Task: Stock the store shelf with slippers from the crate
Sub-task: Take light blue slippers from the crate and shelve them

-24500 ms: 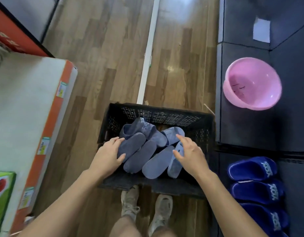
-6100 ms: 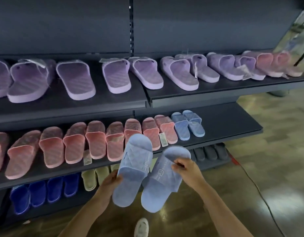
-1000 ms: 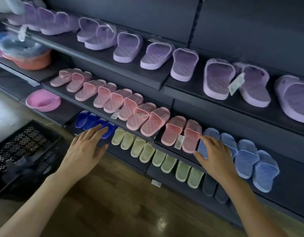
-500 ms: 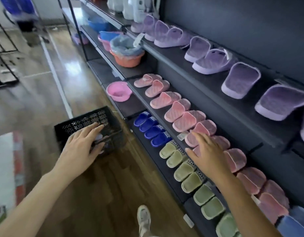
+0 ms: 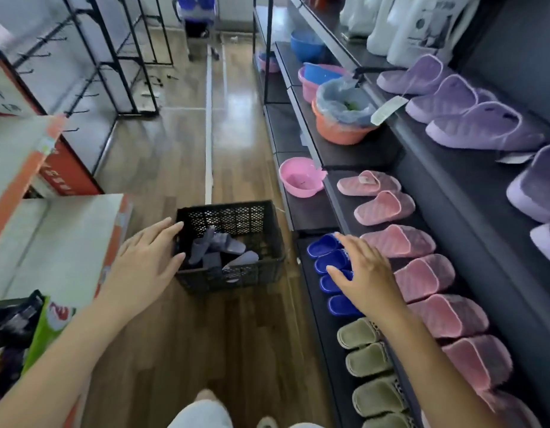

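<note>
A: The fingers [image 5: 164, 230] of the left hand [image 5: 147, 264] are straight and a little apart, and they hold nothing. The palm faces down, and the hand hovers at the left side of the crate [image 5: 227, 278], with the forearm reaching forward.

B: Do the fingertips touch the crate?

A: In the view they overlap its left rim, but I cannot tell if there is real contact.

B: And the right hand?

A: The right hand [image 5: 364, 273] is to the right of the crate, also palm down. Its fingers [image 5: 349, 244] are straight and spread, and they grip nothing. The hand is in front of the dark blue slippers [image 5: 324, 244].

B: Where are the slippers for the task?

A: The grey-blue slippers [image 5: 218, 245] lie inside the crate in a loose heap. Some lie flat and one leans upward. Only a few are there, but the exact number is hard to count. The crate is black plastic with mesh walls, and it stands on the wooden floor [image 5: 236, 143].

B: How does the shelf look?

A: The shelf [image 5: 471, 180] is dark, has several levels, and stands just right of the crate. The dark blue slippers are on its lowest level. Pink slippers [image 5: 385, 208] stand in a row one level higher, and purple slippers [image 5: 483, 128] are above them. Olive green slippers [image 5: 360, 333] are low, right of the crate and nearer to the person. A pink basin [image 5: 301, 180] sits beyond the crate's right corner.
</note>
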A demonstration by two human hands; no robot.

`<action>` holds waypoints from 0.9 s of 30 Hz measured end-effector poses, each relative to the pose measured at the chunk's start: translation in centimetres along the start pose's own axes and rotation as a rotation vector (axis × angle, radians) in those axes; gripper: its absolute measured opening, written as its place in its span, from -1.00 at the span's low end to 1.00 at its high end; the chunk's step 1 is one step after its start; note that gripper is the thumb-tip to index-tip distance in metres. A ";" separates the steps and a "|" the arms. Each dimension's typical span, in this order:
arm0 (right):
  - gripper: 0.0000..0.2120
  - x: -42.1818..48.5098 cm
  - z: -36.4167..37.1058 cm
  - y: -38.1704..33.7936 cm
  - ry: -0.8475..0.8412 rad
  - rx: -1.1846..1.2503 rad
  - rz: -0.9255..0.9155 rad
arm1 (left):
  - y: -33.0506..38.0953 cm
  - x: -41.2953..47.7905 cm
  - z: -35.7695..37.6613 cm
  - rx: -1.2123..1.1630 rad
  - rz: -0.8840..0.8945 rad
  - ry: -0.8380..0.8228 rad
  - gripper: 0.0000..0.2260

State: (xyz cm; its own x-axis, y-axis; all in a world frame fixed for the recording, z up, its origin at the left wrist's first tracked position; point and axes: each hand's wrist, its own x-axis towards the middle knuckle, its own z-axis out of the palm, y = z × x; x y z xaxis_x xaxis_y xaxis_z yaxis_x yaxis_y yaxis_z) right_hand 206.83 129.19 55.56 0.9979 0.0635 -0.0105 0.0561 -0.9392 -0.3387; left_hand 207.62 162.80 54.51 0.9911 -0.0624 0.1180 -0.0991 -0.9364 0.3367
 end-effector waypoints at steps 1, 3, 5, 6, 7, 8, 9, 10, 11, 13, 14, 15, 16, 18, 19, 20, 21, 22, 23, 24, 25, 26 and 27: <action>-0.44 1.6 0.3 -0.3 -0.020 -0.006 -0.024 | -0.6 0.8 0.1 -0.003 -0.028 -0.005 -0.56; -0.43 4.7 1.0 -0.9 -0.042 -0.015 -0.055 | -1.9 2.7 0.4 -0.003 -0.057 -0.014 -0.55; -0.42 7.8 1.5 -1.6 -0.047 -0.012 -0.057 | -3.2 5.1 0.9 0.001 -0.064 -0.025 -0.55; -0.42 9.4 1.8 -2.0 -0.052 -0.008 -0.054 | -4.0 6.5 1.1 -0.002 -0.063 -0.028 -0.55; -0.41 11.0 2.2 -2.5 -0.060 -0.003 -0.053 | -4.7 8.0 1.3 -0.010 -0.064 -0.029 -0.55; -0.41 12.7 2.6 -3.0 -0.068 0.002 -0.051 | -5.6 9.7 1.6 -0.020 -0.066 -0.029 -0.55; -0.41 14.5 3.1 -3.4 -0.073 0.003 -0.050 | -6.4 11.5 1.8 -0.027 -0.065 -0.028 -0.55; -0.40 16.3 3.6 -3.9 -0.076 -0.001 -0.046 | -7.3 13.4 2.0 -0.031 -0.058 -0.032 -0.55; -0.41 18.2 4.1 -4.5 -0.081 -0.003 -0.038 | -8.2 15.3 2.2 -0.035 -0.050 -0.041 -0.55; -0.41 22.0 5.2 -5.7 -0.092 -0.001 -0.019 | -10.1 19.2 2.5 -0.043 -0.040 -0.064 -0.54; -0.41 23.7 5.8 -6.4 -0.100 -0.003 -0.011 | -11.1 21.0 2.6 -0.045 -0.036 -0.076 -0.54; -0.41 25.4 6.4 -7.1 -0.111 -0.005 -0.001 | -12.1 22.8 2.8 -0.044 -0.030 -0.094 -0.54; -0.41 27.1 7.0 -7.8 -0.121 -0.007 0.007 | -13.1 24.5 3.0 -0.042 -0.023 -0.112 -0.54; -0.41 30.3 8.2 -9.0 -0.144 -0.013 0.015 | -14.9 27.4 3.4 -0.042 -0.010 -0.136 -0.54; -0.41 31.8 8.8 -9.5 -0.158 -0.011 0.020 | -15.7 28.7 3.7 -0.047 -0.009 -0.142 -0.55; -0.42 33.1 9.5 -10.0 -0.169 -0.006 0.027 | -16.4 29.9 4.1 -0.054 -0.011 -0.150 -0.55; -0.42 34.4 10.2 -10.3 -0.182 -0.002 0.036 | -17.0 31.0 4.6 -0.062 -0.017 -0.160 -0.55; -0.42 35.6 11.0 -10.6 -0.199 0.001 0.042 | -17.7 31.8 5.2 -0.072 -0.023 -0.171 -0.55; -0.42 36.8 11.8 -10.8 -0.218 0.002 0.045 | -18.3 32.6 5.8 -0.082 -0.027 -0.180 -0.55; -0.42 38.0 12.7 -11.0 -0.236 0.001 0.047 | -18.9 33.2 6.7 -0.092 -0.030 -0.189 -0.55; -0.43 39.1 13.7 -11.0 -0.253 0.000 0.047 | -19.6 33.7 7.6 -0.101 -0.036 -0.201 -0.55; -0.43 40.2 14.8 -11.1 -0.267 0.002 0.047 | -20.2 34.1 8.7 -0.107 -0.046 -0.216 -0.55; -0.43 41.1 15.9 -11.0 -0.280 0.008 0.048 | -20.8 34.4 9.9 -0.112 -0.059 -0.232 -0.55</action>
State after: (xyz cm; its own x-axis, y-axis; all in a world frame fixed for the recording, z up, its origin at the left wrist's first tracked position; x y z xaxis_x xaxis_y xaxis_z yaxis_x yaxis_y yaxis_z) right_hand 246.72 147.49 43.92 0.9520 0.1108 -0.2854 0.0079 -0.9407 -0.3391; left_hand 244.68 176.73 42.29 0.9881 -0.0988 -0.1183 -0.0371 -0.8973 0.4398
